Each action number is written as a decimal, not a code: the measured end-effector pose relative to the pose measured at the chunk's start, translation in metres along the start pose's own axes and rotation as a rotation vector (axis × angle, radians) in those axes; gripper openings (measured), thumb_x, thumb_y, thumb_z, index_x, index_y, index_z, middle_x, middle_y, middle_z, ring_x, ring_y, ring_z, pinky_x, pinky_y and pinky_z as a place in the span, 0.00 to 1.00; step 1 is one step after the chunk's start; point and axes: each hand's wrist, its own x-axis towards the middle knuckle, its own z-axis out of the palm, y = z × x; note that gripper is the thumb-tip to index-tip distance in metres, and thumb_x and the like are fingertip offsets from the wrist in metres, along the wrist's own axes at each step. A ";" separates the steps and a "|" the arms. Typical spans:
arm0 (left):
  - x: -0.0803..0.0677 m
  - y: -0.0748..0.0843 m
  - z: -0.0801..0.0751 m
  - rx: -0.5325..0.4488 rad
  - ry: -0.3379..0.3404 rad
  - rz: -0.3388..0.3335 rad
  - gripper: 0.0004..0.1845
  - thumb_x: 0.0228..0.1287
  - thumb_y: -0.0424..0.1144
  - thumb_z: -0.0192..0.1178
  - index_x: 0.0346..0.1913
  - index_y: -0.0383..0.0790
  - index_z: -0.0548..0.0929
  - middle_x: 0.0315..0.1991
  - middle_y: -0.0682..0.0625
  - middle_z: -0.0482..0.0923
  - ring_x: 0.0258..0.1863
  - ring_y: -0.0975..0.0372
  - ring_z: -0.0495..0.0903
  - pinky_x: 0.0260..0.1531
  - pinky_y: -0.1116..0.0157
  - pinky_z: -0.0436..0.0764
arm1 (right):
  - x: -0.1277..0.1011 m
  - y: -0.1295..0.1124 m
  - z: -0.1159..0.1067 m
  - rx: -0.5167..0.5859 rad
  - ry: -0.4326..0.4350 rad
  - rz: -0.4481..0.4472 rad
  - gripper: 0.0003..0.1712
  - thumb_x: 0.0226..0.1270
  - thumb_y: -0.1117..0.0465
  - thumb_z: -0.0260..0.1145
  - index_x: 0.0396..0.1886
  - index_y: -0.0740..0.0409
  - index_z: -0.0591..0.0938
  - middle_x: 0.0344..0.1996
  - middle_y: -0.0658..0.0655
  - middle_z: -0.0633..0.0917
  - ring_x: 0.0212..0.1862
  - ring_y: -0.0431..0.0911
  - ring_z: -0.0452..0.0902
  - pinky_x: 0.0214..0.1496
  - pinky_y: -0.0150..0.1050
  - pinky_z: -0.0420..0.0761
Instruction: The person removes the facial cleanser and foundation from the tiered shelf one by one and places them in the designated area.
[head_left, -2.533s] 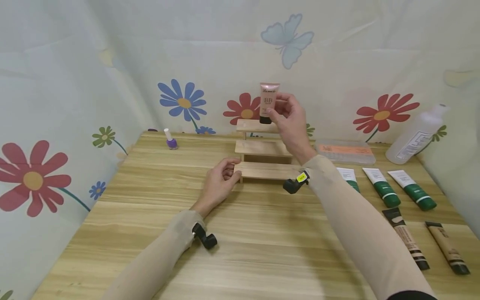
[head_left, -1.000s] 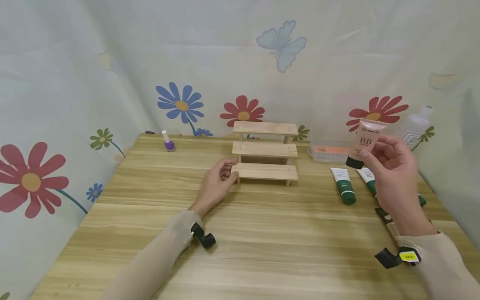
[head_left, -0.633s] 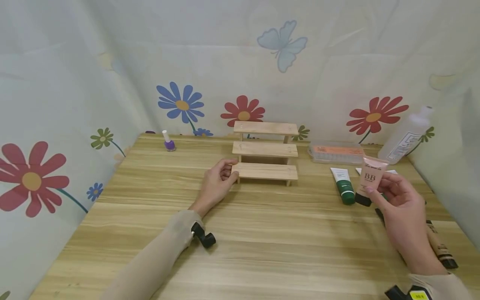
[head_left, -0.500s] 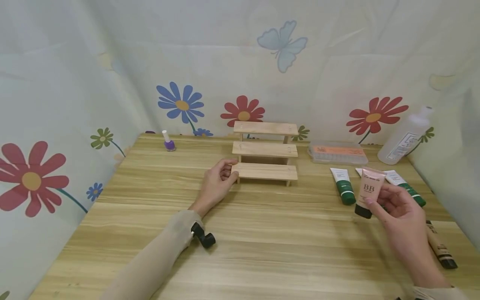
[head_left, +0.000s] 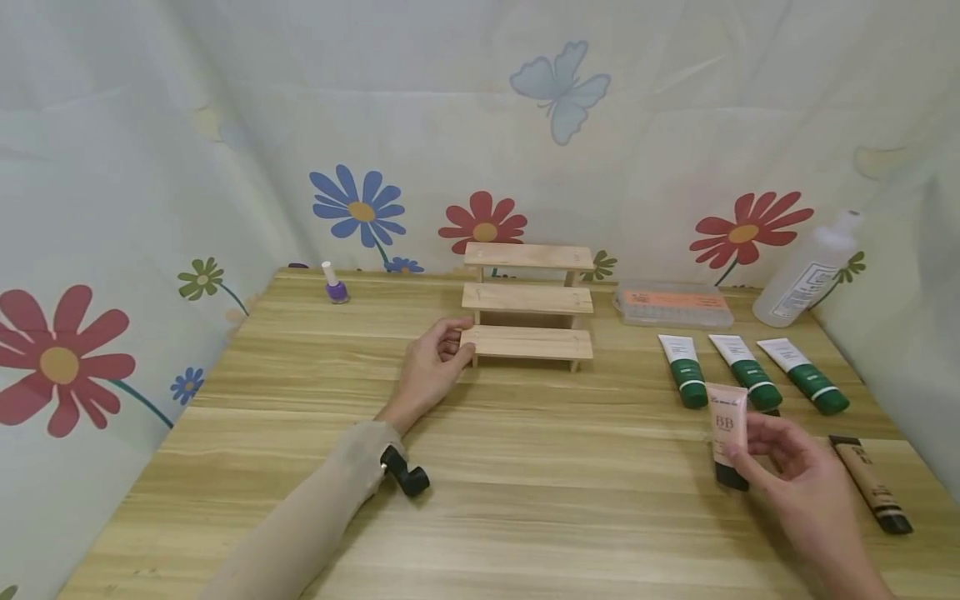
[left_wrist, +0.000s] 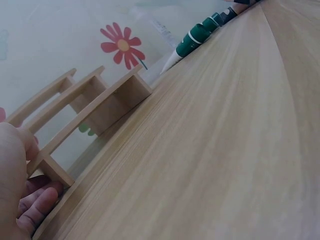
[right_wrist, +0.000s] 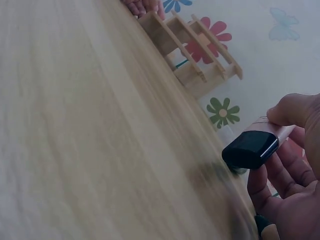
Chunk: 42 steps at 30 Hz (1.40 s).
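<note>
Right hand (head_left: pixel 795 475) pinches pink tube (head_left: pixel 728 427), cap down, near table (head_left: pixel 525 492). Left hand (head_left: pixel 431 367), fingers curled, touches wooden rack (head_left: pixel 528 342). Step: setting tube down; next needs gentle let-go.

Desk (head_left: pixel 525 467) under both hands is showing smooth, matt wood-grain w/ pale streaks. Stepped rack (head_left: pixel 527 298) by left hand (head_left: pixel 431 367) is looking like bare, unvarnished light wood. BB tube (head_left: pixel 727 425) in right hand (head_left: pixel 795 483) is looking like soft pink plastic w/ glossy black cap. Backdrop (head_left: pixel 225 125) is hanging as creased printed cloth.
</note>
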 end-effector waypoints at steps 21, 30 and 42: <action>0.000 0.001 0.000 0.007 0.000 0.003 0.18 0.81 0.42 0.66 0.68 0.50 0.86 0.53 0.50 0.87 0.48 0.60 0.88 0.49 0.64 0.87 | -0.006 0.014 0.006 -0.092 -0.082 0.026 0.32 0.71 0.64 0.82 0.70 0.65 0.81 0.41 0.43 0.87 0.39 0.32 0.84 0.36 0.26 0.82; 0.002 0.000 -0.001 0.012 -0.006 -0.010 0.17 0.81 0.44 0.66 0.68 0.52 0.85 0.53 0.51 0.87 0.49 0.61 0.88 0.51 0.61 0.88 | -0.006 0.012 0.006 -0.124 -0.060 0.006 0.28 0.72 0.63 0.82 0.67 0.65 0.82 0.47 0.34 0.83 0.41 0.30 0.81 0.41 0.22 0.79; 0.002 -0.001 -0.001 0.004 -0.008 -0.005 0.17 0.81 0.43 0.67 0.67 0.52 0.86 0.53 0.51 0.87 0.48 0.60 0.88 0.51 0.60 0.88 | -0.005 0.013 0.006 -0.226 -0.055 0.033 0.26 0.73 0.66 0.79 0.67 0.64 0.83 0.57 0.58 0.85 0.39 0.31 0.76 0.35 0.25 0.80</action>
